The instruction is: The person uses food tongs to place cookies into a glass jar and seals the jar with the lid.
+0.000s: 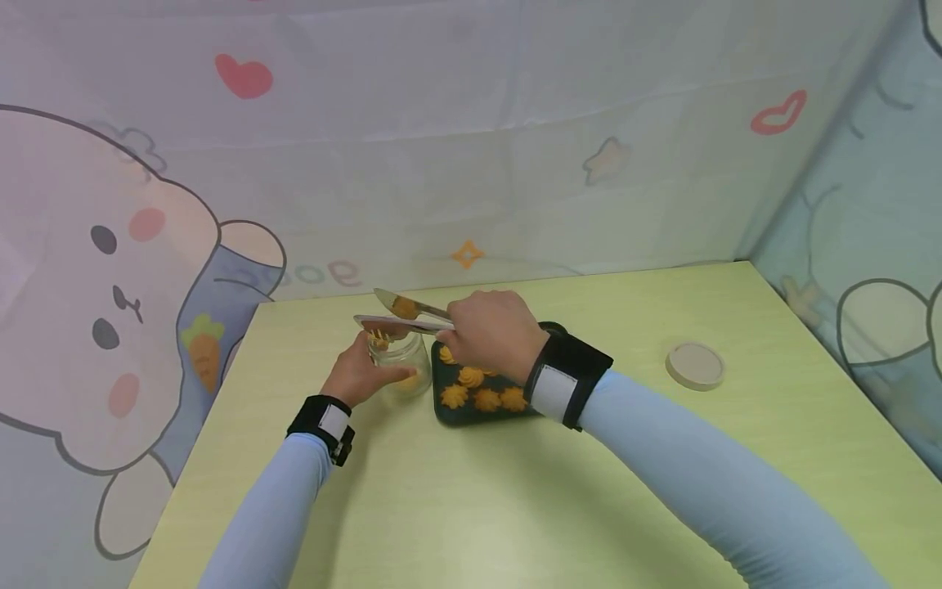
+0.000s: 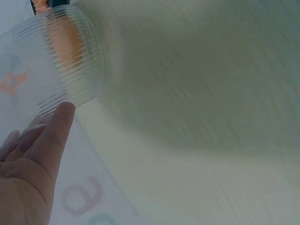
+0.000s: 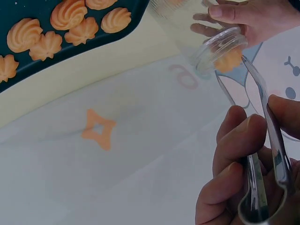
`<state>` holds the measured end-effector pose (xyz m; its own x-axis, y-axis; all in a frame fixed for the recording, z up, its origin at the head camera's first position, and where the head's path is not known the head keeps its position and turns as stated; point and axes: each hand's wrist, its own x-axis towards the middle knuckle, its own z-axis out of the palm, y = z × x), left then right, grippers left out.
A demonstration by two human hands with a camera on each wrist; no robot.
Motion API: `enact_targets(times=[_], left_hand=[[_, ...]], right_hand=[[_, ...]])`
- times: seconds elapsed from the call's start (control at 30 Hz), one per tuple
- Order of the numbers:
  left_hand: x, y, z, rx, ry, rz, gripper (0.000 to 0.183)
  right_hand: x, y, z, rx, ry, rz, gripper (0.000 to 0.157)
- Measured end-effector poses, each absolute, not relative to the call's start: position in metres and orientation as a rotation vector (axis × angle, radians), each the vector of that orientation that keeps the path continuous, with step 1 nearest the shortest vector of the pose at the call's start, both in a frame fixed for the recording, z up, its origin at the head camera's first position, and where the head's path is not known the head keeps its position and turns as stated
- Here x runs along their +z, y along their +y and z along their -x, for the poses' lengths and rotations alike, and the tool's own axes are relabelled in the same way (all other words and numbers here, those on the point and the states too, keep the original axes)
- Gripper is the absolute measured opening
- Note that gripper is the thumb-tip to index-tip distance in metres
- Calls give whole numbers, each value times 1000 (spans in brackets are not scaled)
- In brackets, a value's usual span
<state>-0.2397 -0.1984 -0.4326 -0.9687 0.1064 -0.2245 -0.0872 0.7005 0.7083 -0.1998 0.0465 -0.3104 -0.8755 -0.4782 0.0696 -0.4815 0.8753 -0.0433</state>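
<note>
My left hand (image 1: 362, 372) grips a clear, ribbed jar (image 1: 416, 353), fingers on its far side and thumb across the front. One piped, golden cookie (image 2: 66, 43) shows through the jar's wall near its base. With my right hand (image 1: 496, 329) I hold metal tongs (image 3: 274, 136) over the jar. A ridged cookie (image 3: 229, 60) sits at the jar's mouth, by the tips of the tongs; whether both tips touch it I cannot tell. Beneath my right hand lies a dark baking tray (image 1: 471, 417) with several swirled cookies (image 1: 487, 400), partly hidden by that hand and wrist.
A round, pale lid (image 1: 695, 366) lies on the yellow table (image 1: 441, 507), to the right of the tray. Behind the table's back edge hangs a white cloth (image 1: 412, 164) with printed hearts and a cartoon animal.
</note>
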Motion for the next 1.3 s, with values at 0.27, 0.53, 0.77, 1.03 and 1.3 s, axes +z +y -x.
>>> enact_targets(times=[0.27, 0.53, 0.77, 1.03, 1.3], left_hand=[[-432, -197, 239, 1115, 2702, -52, 106], [-433, -197, 238, 1128, 2709, -56, 96], [-432, -195, 235, 1135, 2701, -35, 95], [-432, -195, 234, 1149, 2698, -32, 94], [-433, -195, 235, 1151, 2708, -46, 93]], right_hand=[[-310, 58, 201, 112, -2968, -714, 37], [-308, 78, 203, 149, -3009, -654, 40], [-310, 107, 205, 184, -3031, -598, 41], [-323, 144, 206, 194, -3067, -497, 41], [-344, 172, 201, 190, -3114, -438, 40]])
